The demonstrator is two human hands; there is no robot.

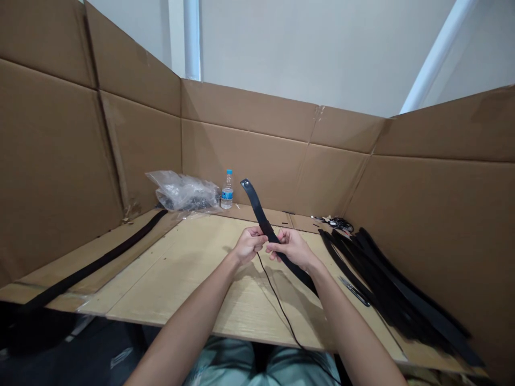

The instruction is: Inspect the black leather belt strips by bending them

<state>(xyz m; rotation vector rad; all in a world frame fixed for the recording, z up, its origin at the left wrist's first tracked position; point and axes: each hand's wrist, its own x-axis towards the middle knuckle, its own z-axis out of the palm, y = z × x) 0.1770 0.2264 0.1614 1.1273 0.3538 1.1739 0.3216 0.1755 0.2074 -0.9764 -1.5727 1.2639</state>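
Note:
My left hand (pixel 249 245) and my right hand (pixel 292 247) meet above the middle of the wooden tabletop (pixel 189 268), both closed on a black strap (pixel 256 206). The strap's rounded end sticks up and away to the left, and its other end runs down to the right under my right wrist. A thin black cord (pixel 277 300) hangs from between my hands down toward my lap.
A pile of black straps (pixel 394 284) lies along the right side, with a slim dark tool (pixel 354 291) beside it. One long black strap (pixel 100 257) lies at the left. A crumpled plastic bag (pixel 181 191) and a water bottle (pixel 227 190) stand at the back. Cardboard walls (pixel 249 139) surround the table.

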